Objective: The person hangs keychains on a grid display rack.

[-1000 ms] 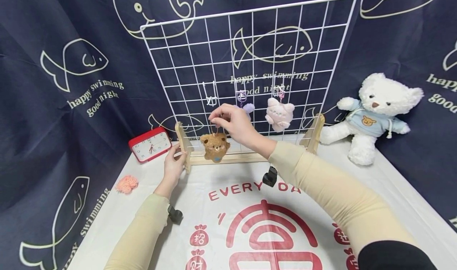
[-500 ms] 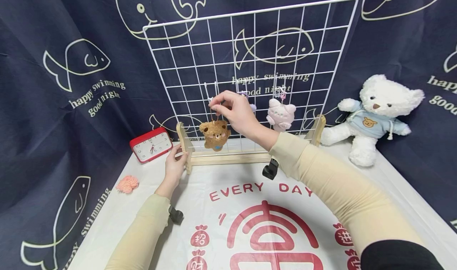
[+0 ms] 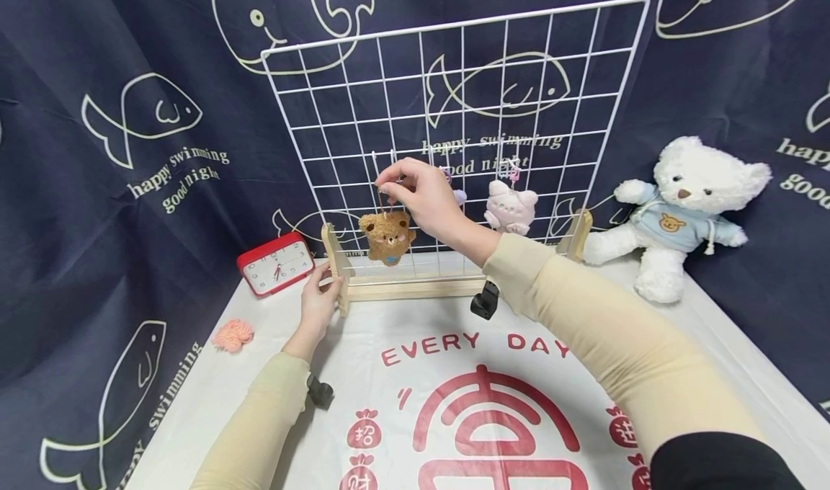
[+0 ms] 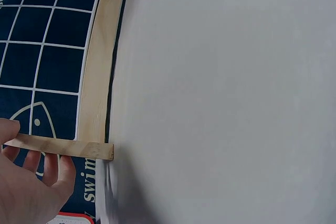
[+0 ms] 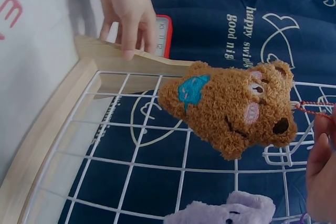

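Observation:
My right hand (image 3: pixel 428 198) pinches the thin red cord (image 5: pixel 315 107) of a brown bear plush keychain (image 3: pixel 387 238). The bear hangs upright below my fingers, in front of the white wire grid rack (image 3: pixel 454 26). In the right wrist view, a white hook (image 5: pixel 278 160) on the grid is beside the bear's head. My left hand (image 3: pixel 319 304) grips the rack's left wooden foot (image 4: pixel 63 146), thumb on one side and fingers on the other. A pink plush keychain (image 3: pixel 512 207) hangs on the grid to the right. A purple plush (image 5: pixel 226 214) is partly hidden by my right hand in the head view.
A red alarm clock (image 3: pixel 275 263) stands left of the rack, with a peach-coloured yarn-like bundle (image 3: pixel 233 335) nearer the front. At right sits a white teddy bear (image 3: pixel 687 216) in a blue top. A dark printed cloth (image 3: pixel 149 252) hangs behind.
My right hand has risen with the brown bear, closer to the grid's left hook, and shifted slightly left. My left hand stays at the wooden foot.

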Tool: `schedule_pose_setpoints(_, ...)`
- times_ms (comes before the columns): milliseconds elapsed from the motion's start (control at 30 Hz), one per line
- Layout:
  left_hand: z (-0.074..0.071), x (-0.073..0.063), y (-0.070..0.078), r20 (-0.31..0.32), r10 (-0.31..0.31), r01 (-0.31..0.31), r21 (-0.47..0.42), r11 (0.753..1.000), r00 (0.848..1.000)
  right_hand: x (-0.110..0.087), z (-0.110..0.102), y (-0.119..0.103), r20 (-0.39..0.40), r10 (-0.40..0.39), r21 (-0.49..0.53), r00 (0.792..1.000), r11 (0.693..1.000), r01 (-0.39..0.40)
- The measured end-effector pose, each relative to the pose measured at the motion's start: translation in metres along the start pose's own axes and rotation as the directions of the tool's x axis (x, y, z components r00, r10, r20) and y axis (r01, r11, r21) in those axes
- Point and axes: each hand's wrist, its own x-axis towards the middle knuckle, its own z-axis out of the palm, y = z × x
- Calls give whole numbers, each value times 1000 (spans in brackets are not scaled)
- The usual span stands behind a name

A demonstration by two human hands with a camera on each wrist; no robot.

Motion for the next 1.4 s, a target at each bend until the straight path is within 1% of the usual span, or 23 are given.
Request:
schedule_pose_setpoints(200,1,0,-1,-7,3,-3,-3,1000,1000,2,1,1,-13,14,-20,1000,1000,-14)
schedule_pose_setpoints(567,4,0,-1,-10,23,-23,-16,1000,1000,2,3,7,-6,47,-56,999,997,-47)
schedule_pose_setpoints(900,3,-1,0,-10,15,-16,-12,1000,1000,3,5,13,-20,53,-95,998,994,-54)
schedule_pose_setpoints(1067,3,-1,0,-9,13,-13,-7,1000,1000,4,5,14,-20,53,-130,998,990,-55)
schedule_pose_setpoints(1233,5,-1,-1,-4,15,-15,-4,1000,1000,2,5,16,-26,68,-159,997,985,-71)
schedule_pose_setpoints(1400,4,0,-1,-1,13,-13,-5,1000,1000,0,6,17,-28,90,-156,996,983,-93)
